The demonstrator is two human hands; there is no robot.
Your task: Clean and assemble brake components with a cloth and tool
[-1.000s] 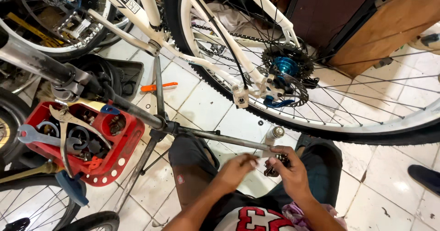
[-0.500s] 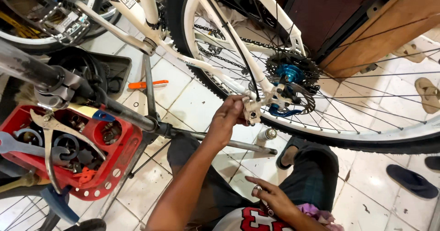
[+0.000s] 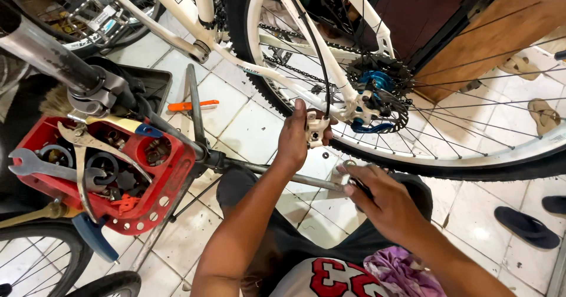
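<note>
A white bicycle frame (image 3: 277, 43) hangs over the tiled floor with its rear wheel (image 3: 471, 155) and blue-hubbed cassette (image 3: 377, 85) at the right. My left hand (image 3: 296, 137) is raised to the chainstay and grips a small white brake caliper (image 3: 317, 127) just left of the cassette. My right hand (image 3: 377, 200) is lower, near my lap, closed on a dark tool and touching the end of a grey stand bar (image 3: 283, 172). What exactly the tool is cannot be told.
A red tool tray (image 3: 171, 182) on the repair stand at the left holds a wrench (image 3: 41, 164), pliers and sockets. An orange-handled tool (image 3: 193, 105) lies on the floor. Sandals (image 3: 525, 226) lie at the right, another wheel (image 3: 41, 261) at bottom left.
My left hand rose from my lap to the caliper on the frame. My right hand lifted from my lap toward the end of the stand bar. The view shifted slightly.
</note>
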